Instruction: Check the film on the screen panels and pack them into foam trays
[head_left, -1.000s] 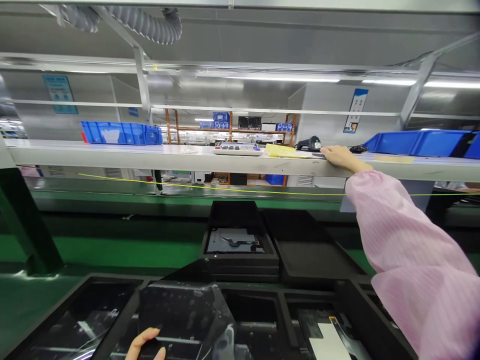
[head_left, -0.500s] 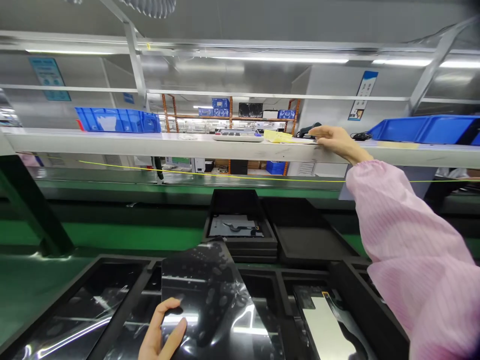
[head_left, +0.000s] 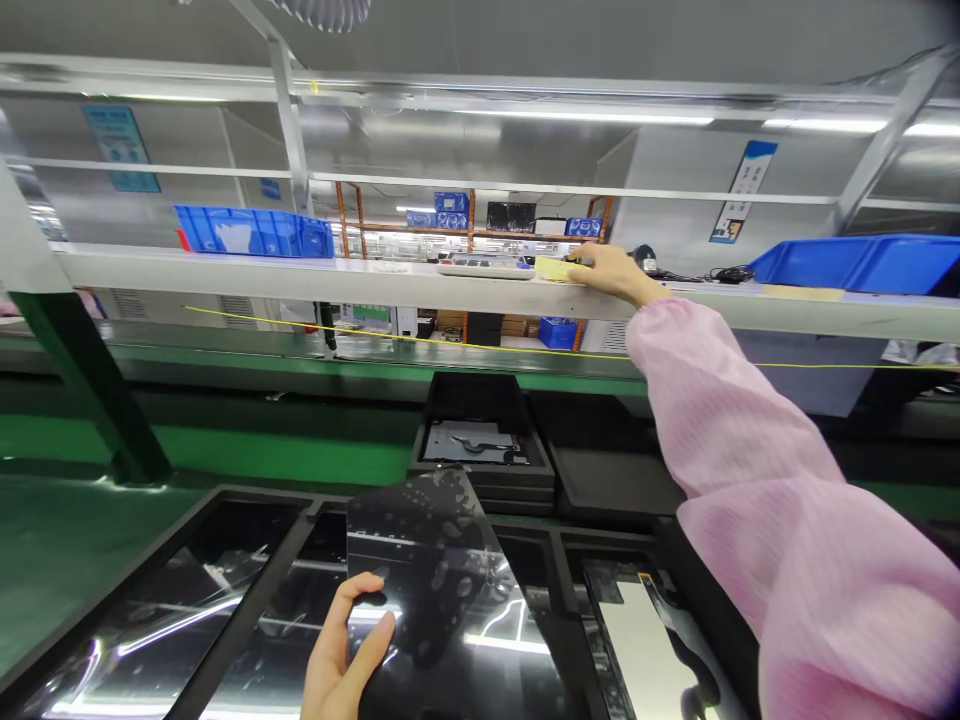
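My left hand [head_left: 350, 645] grips the left edge of a glossy black screen panel [head_left: 442, 590], whose film surface shows bubbles and light reflections. The panel is tilted above the black foam trays. Up on the white shelf [head_left: 390, 285], my right hand [head_left: 611, 272] reaches to a yellow paper pad [head_left: 556, 268]; its fingertips are at the pad's right end, and whether they pinch anything is hidden. A flat pale device [head_left: 484, 270] lies left of the pad. Below right, a tray compartment holds a panel with a white back and a black ribbon cable [head_left: 649, 640].
Stacked black trays [head_left: 480, 488] stand behind, the top one holding a grey panel with tweezers [head_left: 472, 443]. Another black tray [head_left: 615, 460] lies beside them. Blue bins sit on the shelf at left [head_left: 255, 232] and right [head_left: 862, 265]. A green post [head_left: 90, 390] rises at left.
My right hand has moved left along the shelf to the yellow pad. My left hand still holds the panel, and the camera view has shifted slightly.
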